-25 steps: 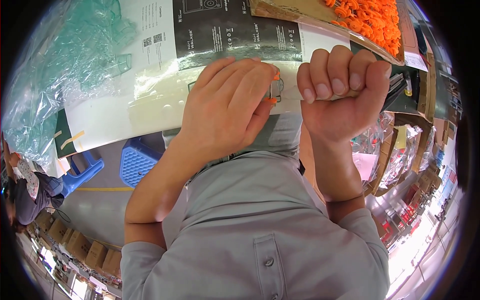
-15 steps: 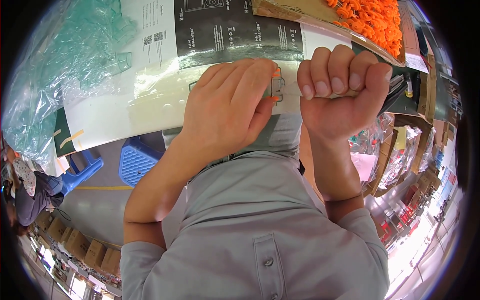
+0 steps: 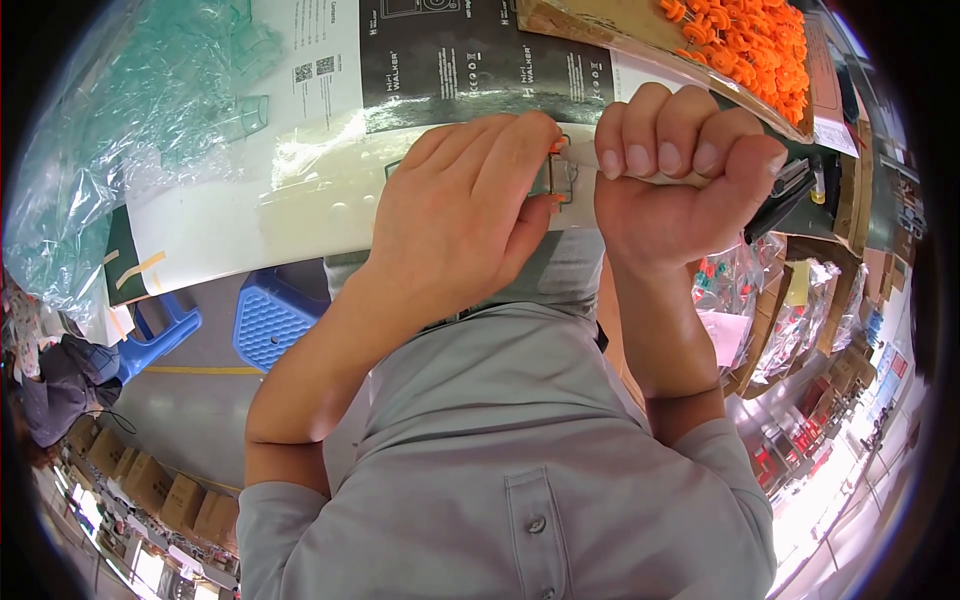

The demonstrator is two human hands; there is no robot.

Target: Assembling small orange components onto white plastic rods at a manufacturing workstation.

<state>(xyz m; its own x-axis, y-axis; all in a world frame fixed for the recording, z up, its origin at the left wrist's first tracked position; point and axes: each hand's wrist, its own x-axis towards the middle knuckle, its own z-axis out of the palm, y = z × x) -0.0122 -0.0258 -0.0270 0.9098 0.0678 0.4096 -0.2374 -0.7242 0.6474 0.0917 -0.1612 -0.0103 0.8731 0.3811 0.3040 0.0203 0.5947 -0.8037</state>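
Observation:
My left hand [image 3: 450,205] lies palm down over a clear plastic part [image 3: 563,180], thumb and fingers closed on its right end. Most of that part is hidden under the hand. Small orange pieces [image 3: 557,146] show at its end, by the fingertip and thumb. Just to the right, my right hand [image 3: 685,185] is curled in a fist, knuckles away from me. A slim pale stick-like tool [image 3: 583,156] pokes out of it toward the part; its kind is hard to tell. Both hands are held over the front edge of the table.
Clear greenish plastic pieces in a bag [image 3: 190,90] lie at the left. A cardboard tray [image 3: 570,25] holds many orange pieces [image 3: 745,50] at the far right. Printed sheets [image 3: 480,70] cover the table. A blue stool [image 3: 268,325] stands below; boxes of bagged parts [image 3: 790,310] stand at right.
My right fist has come slightly closer to my left hand and the plastic part. The table has shifted a little to the right in view. Both grips look the same.

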